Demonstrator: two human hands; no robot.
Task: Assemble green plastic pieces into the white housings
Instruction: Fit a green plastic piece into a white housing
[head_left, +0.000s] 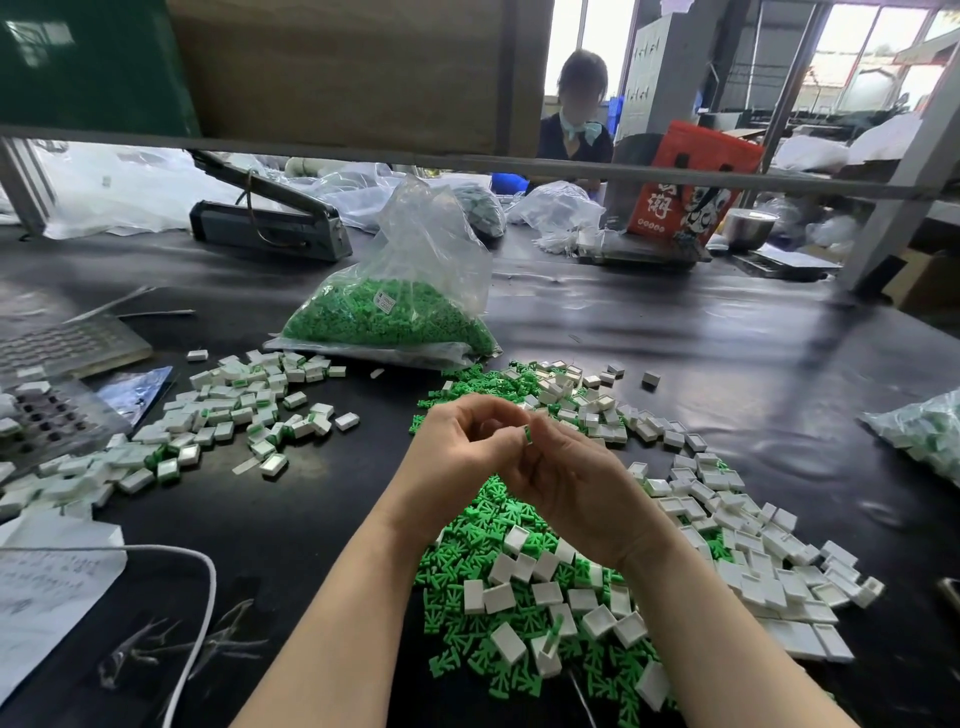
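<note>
My left hand (462, 447) and my right hand (566, 478) meet above the black table, fingers curled together round a small green piece (527, 434) that shows between the fingertips. Whether a white housing sits in the grip is hidden by the fingers. Below my wrists lies a heap of loose green pieces (467, 566) mixed with empty white housings (524, 569). More white housings (727, 514) spread to the right. A pile of housings with green inserts (234, 410) lies to the left.
A clear bag of green pieces (395, 312) stands behind the heaps. At left are a perforated tray (41, 415), papers (47, 577) and a white cord (202, 623). A heat sealer (270, 223), a red bag (685, 182) and a seated person (576, 124) are at the far side.
</note>
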